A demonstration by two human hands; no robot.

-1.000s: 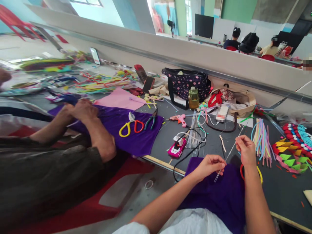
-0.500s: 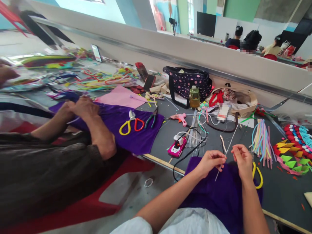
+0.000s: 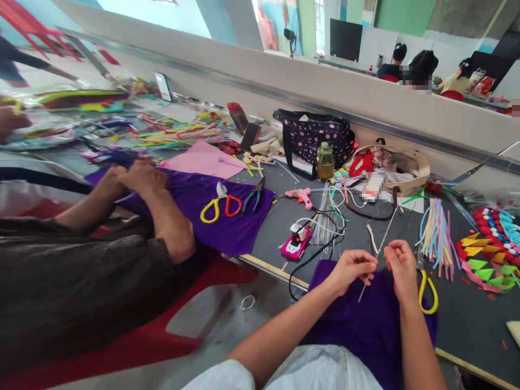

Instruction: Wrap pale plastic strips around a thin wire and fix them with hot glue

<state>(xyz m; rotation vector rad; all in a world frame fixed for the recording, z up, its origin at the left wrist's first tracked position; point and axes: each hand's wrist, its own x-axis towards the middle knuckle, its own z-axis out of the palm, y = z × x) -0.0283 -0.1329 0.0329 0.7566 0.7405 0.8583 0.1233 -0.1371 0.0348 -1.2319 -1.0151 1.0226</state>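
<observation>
A thin clear stick (image 3: 376, 254) is being pinched between both hands in the lower right of the frame — the left hand (image 3: 351, 269) closed on its lower part, the right hand (image 3: 400, 264) closed just beside it, over the purple cloth (image 3: 365, 325). The grip is probably best kept light and near the fingertips, so the slender stick is not being bent. Open room is being offered toward the bench (image 3: 467, 319) at lower right; the yellow-handled scissors (image 3: 427, 290) are lying just beside the right hand, and the bench edge is running close under the forearms — a co-worker's hands (image 3: 134, 176) are well apart at left.
</observation>
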